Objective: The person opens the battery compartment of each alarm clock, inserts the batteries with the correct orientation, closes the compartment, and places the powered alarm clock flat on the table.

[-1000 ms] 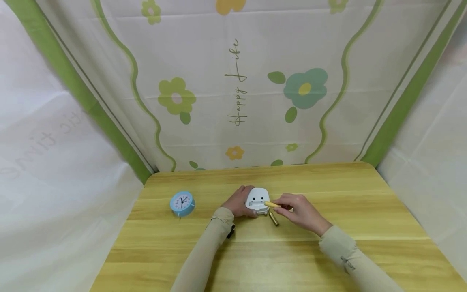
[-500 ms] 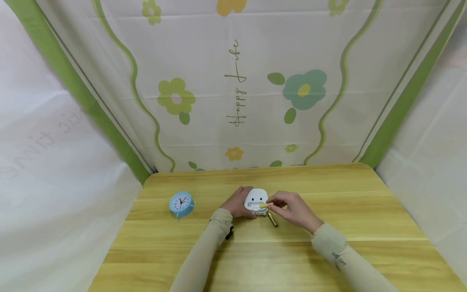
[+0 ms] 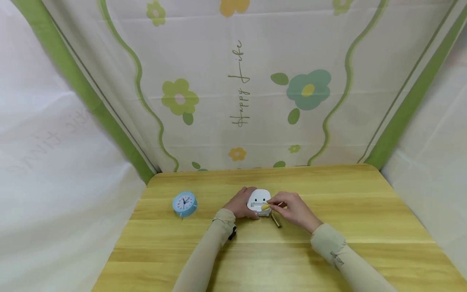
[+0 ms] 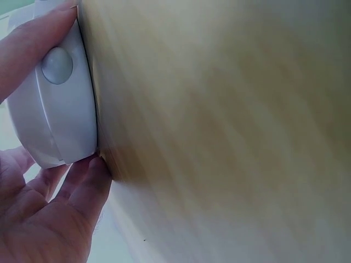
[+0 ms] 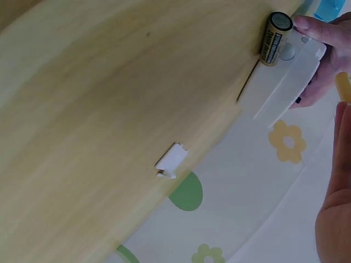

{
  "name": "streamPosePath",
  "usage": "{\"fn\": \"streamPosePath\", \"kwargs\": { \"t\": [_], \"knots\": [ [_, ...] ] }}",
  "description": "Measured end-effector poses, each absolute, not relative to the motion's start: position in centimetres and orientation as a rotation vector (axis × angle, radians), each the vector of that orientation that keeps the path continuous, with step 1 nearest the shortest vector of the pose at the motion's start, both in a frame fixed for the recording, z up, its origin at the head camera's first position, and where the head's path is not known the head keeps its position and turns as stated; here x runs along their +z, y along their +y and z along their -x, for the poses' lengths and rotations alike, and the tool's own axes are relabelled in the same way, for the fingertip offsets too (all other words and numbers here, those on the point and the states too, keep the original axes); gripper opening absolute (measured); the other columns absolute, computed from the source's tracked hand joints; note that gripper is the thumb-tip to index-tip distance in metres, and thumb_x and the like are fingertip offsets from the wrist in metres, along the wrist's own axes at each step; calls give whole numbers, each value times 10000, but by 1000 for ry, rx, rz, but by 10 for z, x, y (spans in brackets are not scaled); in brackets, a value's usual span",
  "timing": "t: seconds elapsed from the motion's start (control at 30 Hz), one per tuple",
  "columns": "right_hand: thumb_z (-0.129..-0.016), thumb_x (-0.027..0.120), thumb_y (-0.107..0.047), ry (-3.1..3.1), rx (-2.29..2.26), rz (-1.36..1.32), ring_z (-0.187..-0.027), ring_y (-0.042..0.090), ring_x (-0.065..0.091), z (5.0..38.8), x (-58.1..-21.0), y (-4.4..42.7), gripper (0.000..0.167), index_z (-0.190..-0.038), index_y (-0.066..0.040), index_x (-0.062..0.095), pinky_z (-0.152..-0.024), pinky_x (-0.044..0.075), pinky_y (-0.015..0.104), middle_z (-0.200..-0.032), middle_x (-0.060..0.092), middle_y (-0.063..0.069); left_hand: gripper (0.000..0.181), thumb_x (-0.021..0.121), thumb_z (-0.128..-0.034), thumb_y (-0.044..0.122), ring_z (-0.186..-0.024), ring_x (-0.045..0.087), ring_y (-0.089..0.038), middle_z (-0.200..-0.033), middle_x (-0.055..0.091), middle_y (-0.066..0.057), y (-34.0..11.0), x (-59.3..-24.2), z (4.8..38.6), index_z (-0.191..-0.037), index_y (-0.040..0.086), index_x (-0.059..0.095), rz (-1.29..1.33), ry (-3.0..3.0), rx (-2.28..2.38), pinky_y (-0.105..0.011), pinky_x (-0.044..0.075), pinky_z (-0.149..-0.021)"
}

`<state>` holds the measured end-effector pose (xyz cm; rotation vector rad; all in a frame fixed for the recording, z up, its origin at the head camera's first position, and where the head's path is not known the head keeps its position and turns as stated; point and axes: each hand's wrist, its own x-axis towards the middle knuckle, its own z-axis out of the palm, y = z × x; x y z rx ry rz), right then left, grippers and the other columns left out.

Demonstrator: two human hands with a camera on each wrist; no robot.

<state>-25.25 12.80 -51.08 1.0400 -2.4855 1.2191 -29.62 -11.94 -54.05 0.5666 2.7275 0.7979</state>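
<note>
My left hand [image 3: 240,204] holds a white rounded device [image 3: 260,195] with two black eye dots and an open battery compartment facing up. In the left wrist view, the thumb lies along the white side by a round button [image 4: 57,65], and fingers [image 4: 90,183] grip the lower end. My right hand [image 3: 296,210] pinches a yellow, battery-like cylinder [image 3: 265,207] over the compartment; the fingertips hide part of it. How far in it sits, I cannot tell. A gold-and-black battery [image 5: 275,39] is beside the device, near my left thumb.
A light blue alarm clock [image 3: 184,204] stands on the wooden table [image 3: 164,247], left of my left hand. A small white cover [image 5: 172,157] lies on the table in the right wrist view. A flowered cloth [image 3: 204,134] hangs behind the table.
My right hand has moved left, bringing the yellow battery-like cylinder from the device's right edge to over its compartment. The left hand keeps its hold on the device.
</note>
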Motion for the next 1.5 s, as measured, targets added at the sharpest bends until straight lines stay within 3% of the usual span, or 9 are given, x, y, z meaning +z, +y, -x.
{"fn": "streamPosePath", "kwargs": {
  "t": [0.17,0.5,0.77,1.07,1.33,1.5],
  "knots": [
    [-884,783,22,-2508,1194,-975,-844,137,734,257,-516,122,195,-1064,-52,793,-723,608,235,-990,784,57,1090,982,-693,363,-1252,542,-234,-1440,509,-81,-118,-543,297,-1585,211,374,-547,2750,776,-426,480,-1077],
    [-876,803,-23,-2601,1139,-870,-842,137,737,265,-518,115,135,-998,-78,821,-744,609,266,-971,794,30,1080,975,-703,368,-1262,527,-223,-1453,497,-82,-118,-538,300,-1584,209,372,-555,2744,765,-412,465,-1099],
    [-866,823,-46,-2644,1171,-862,-820,110,720,268,-522,119,133,-984,-105,837,-715,584,220,-941,795,15,1070,989,-683,356,-1232,530,-213,-1420,508,-69,-117,-540,300,-1564,230,395,-567,2724,797,-410,466,-1084],
    [-837,860,-97,-2697,1101,-912,-712,25,630,278,-515,115,97,-933,-109,853,-650,533,211,-798,748,-54,1056,983,-694,352,-1242,525,-204,-1421,508,-62,-118,-536,298,-1560,230,391,-556,2730,777,-396,459,-1092],
    [-833,863,-99,-2718,1049,-992,-690,18,551,282,-517,105,84,-916,-98,850,-636,475,204,-796,685,-56,1030,979,-701,363,-1144,536,-179,-1363,520,-61,-115,-538,296,-1545,235,401,-549,2724,791,-366,483,-1024],
    [-848,845,-67,-2715,1010,-1020,-680,7,515,282,-519,106,100,-940,-106,848,-621,466,197,-798,655,-76,1037,977,-700,374,-1174,538,-181,-1382,519,-58,-117,-541,297,-1550,229,400,-553,2737,777,-364,480,-1040]
  ]
}}
